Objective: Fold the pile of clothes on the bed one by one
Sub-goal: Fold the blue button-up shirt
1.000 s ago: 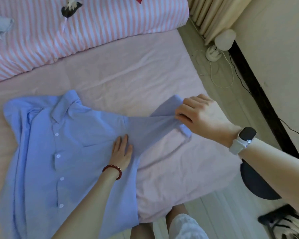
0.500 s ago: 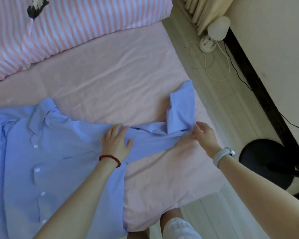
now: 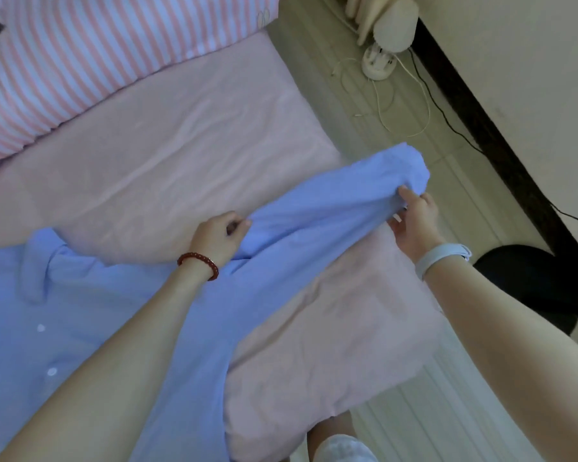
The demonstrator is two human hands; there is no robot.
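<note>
The blue shirt [image 3: 90, 328] lies buttons-up at the near left of the bed [image 3: 181, 155], its sleeve [image 3: 331, 208] stretched toward the bed's right edge. The left hand [image 3: 219, 236] pinches the sleeve near the shoulder; the right hand [image 3: 414, 225] pinches the cuff end, lifted over the edge. Bare pink sheet lies beyond, up to a striped duvet [image 3: 80, 55]. No writing is readable.

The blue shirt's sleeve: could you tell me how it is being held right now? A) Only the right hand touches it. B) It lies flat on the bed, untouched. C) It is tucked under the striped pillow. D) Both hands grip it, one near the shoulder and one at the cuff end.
D: the left hand grips the blue shirt near the shoulder, while the right hand pinches the sleeve at its cuff end, stretched above the pink sheet.
</note>
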